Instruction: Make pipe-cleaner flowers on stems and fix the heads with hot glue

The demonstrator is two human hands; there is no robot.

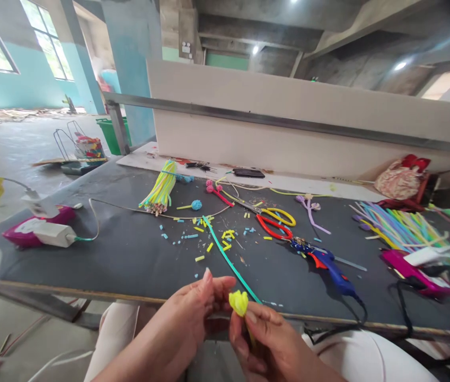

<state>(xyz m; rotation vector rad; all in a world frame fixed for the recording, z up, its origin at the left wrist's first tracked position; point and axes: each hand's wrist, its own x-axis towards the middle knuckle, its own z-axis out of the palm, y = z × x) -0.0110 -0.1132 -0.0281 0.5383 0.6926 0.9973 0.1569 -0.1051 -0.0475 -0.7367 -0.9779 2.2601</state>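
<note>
My right hand [266,342] pinches a small yellow curled flower-like piece [239,302] on a stem, just below the table's front edge. My left hand [187,323] is closed beside it, its fingertips touching the yellow piece. A long green strip [228,262] runs from the yellow piece up across the dark table [129,254]. Red-and-yellow scissors [274,222] and a blue glue gun [330,265] lie a little beyond my hands.
A bundle of yellow-green sticks [161,190] lies at the back left, loose coloured sticks [403,228] at the right. Small yellow and blue cut bits [209,233] litter the middle. A pink device with white adapter [42,231] sits left; a white partition [288,122] stands behind.
</note>
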